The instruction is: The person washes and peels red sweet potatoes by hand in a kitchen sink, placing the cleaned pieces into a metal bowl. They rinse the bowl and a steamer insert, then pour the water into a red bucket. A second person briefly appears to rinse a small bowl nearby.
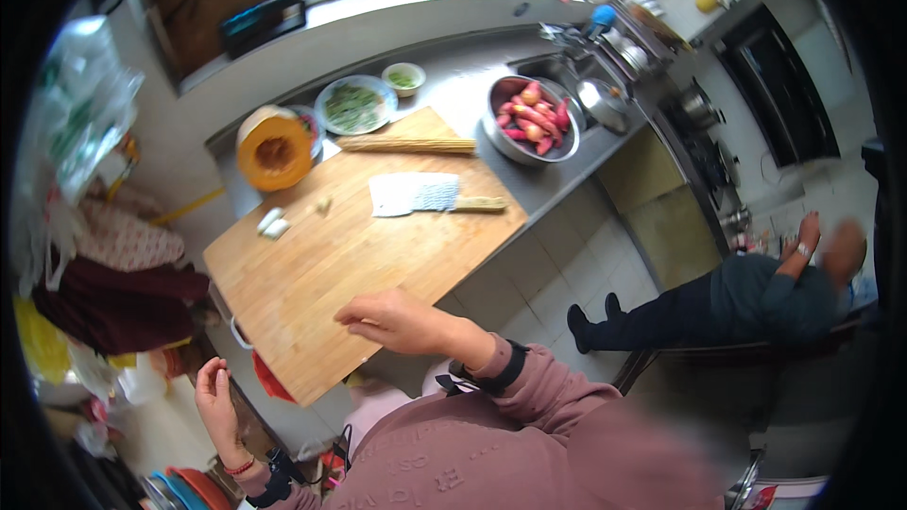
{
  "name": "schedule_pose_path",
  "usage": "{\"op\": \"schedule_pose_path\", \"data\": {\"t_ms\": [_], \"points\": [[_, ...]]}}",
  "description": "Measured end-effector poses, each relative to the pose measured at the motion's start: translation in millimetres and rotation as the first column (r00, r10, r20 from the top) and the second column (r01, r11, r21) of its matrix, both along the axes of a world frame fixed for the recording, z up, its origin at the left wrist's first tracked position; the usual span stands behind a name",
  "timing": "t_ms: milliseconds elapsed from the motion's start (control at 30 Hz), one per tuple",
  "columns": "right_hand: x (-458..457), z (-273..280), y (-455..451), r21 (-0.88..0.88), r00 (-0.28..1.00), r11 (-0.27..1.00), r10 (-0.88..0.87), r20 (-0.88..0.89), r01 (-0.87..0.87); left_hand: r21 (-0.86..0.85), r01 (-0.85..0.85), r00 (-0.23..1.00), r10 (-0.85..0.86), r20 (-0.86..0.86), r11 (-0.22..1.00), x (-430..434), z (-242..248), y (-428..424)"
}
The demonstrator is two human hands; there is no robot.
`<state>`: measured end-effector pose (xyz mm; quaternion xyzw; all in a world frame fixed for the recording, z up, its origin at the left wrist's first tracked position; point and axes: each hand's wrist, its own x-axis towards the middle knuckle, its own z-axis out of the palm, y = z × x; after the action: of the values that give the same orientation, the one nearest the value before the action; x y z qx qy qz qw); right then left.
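My right hand (397,319) is over the near edge of a wooden cutting board (340,276), thumb and fingers apart, holding nothing. My left hand (218,397) is off the board's left side, raised and loosely curled with nothing in it. A cleaver (414,194) lies flat on the board, its handle to the right. Behind it lies a bundle of thin yellow sticks (407,145). Two white pieces, possibly scallion stalk (273,223), and a small pale piece (324,205) rest toward the left. A cut pumpkin (275,149) stands at the back left corner, its orange hollow facing me.
Behind the board are a plate of greens (356,105) and a small bowl of chopped greens (404,79). A steel pot of red sweet potatoes (531,120) stands right, near the sink (549,69). Another person (765,290) is at far right. Plastic bags (88,106) hang left.
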<state>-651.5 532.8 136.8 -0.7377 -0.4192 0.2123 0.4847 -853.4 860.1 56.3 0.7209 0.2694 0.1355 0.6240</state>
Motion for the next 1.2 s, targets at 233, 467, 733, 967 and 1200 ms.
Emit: {"op": "schedule_pose_path", "data": {"t_ms": [233,467,733,967,1200], "points": [[41,20,-243,0.065,0.903,0.902,-0.429,0.017,0.427,0.142,0.216,0.976,-0.218,0.002,0.966,127,53,-178],[80,26,-429,0.152,0.650,0.653,-0.646,-0.399,0.742,0.023,0.553,0.832,-0.551,-0.058,0.833,240,62,-392],[163,-26,-536,0.097,0.520,0.559,-0.675,-0.524,0.823,-0.212,0.645,0.730,-0.674,-0.113,0.734,362,31,-514],[282,-34,-638,-0.087,0.394,0.489,-0.784,-0.480,0.868,-0.269,0.822,0.518,-0.855,-0.016,0.502,493,23,-608],[466,-49,-739,-0.185,0.503,0.490,-0.864,0.032,0.852,-0.098,0.895,0.418,-0.896,-0.149,0.434,570,36,-688]]}}
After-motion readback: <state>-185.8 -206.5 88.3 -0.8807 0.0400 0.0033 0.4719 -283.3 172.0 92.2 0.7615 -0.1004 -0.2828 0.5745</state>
